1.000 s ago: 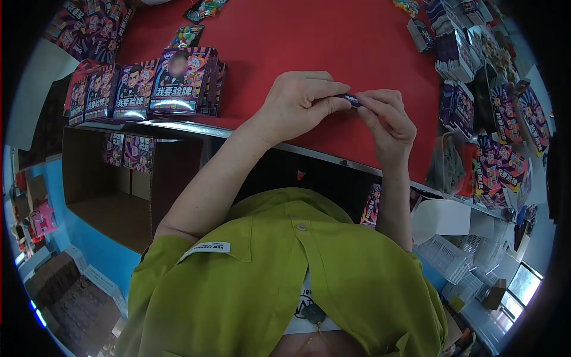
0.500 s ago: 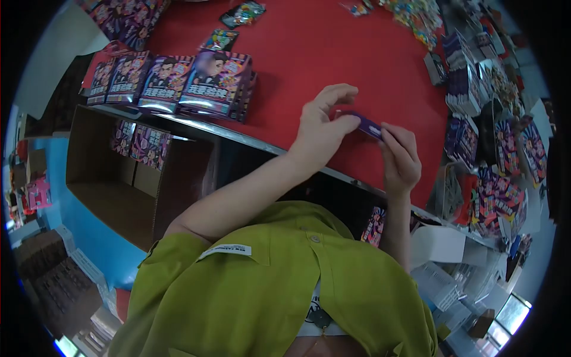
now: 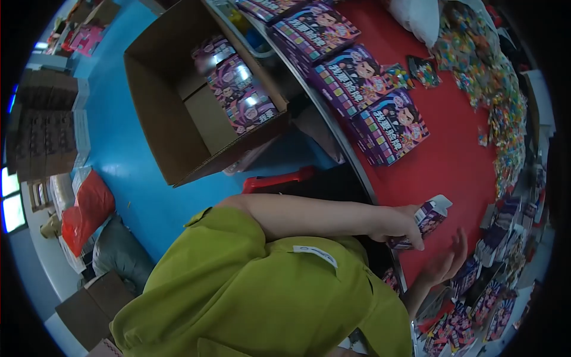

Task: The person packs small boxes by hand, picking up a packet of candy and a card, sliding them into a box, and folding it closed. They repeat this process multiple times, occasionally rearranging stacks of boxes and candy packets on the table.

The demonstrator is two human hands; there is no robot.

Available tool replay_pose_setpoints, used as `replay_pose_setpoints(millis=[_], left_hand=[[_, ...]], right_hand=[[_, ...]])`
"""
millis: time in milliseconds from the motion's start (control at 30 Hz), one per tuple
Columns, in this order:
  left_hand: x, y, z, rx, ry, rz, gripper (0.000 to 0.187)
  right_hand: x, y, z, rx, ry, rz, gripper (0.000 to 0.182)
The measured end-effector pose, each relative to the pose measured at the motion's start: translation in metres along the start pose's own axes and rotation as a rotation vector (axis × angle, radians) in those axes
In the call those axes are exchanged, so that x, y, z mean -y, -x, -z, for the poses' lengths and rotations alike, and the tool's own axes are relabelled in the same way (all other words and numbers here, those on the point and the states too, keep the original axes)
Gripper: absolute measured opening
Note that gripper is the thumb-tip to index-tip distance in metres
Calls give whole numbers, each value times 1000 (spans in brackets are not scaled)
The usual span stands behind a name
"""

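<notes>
My left hand (image 3: 399, 226) is closed round a small purple printed box (image 3: 429, 219) above the red tabletop. White flaps stand up at the box's far end, which is unfolded; its inside does not show. Just to the right, touching nothing that I can see, my right hand (image 3: 447, 260) is open with its fingers apart. Beyond my left hand, several purple display boxes (image 3: 389, 128) with a cartoon figure stand in a row along the table's edge. Beside them lie small clear packets of colourful pieces (image 3: 423, 71).
A large open carton (image 3: 163, 128) with several purple boxes (image 3: 241, 95) inside stands left of the table. Colourful small packets (image 3: 505, 113) are heaped along the table's far side. Flat printed boxes (image 3: 458, 327) lie at the lower right. A red bag (image 3: 89, 211) rests on the floor.
My view has turned to the left, bringing the carton and heap of packets more into sight. The purple box, earlier between both hands, is now in my left; my right hand has come off it.
</notes>
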State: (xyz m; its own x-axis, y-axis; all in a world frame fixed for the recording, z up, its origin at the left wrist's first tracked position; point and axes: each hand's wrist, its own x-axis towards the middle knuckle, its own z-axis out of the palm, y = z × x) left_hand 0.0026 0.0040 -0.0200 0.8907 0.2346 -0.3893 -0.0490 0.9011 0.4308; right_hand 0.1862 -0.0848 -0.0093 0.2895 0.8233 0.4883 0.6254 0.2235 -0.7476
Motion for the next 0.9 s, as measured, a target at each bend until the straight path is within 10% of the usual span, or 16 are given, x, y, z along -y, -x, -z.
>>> replay_pose_setpoints(millis=[100,267,600,900], left_hand=[[2,-10,10,292,-200,16,67],[-10,9,14,216,-452,74,78],[16,4,35,181,-143,-40,50],[12,4,26,176,239,-103,63]], right_hand=[[-10,-96,-14,242,334,140,32],[-18,-206,-129,541,454,537,36],[-39,-207,-192,839,598,800,34],[-53,-106,-67,668,628,264,44]])
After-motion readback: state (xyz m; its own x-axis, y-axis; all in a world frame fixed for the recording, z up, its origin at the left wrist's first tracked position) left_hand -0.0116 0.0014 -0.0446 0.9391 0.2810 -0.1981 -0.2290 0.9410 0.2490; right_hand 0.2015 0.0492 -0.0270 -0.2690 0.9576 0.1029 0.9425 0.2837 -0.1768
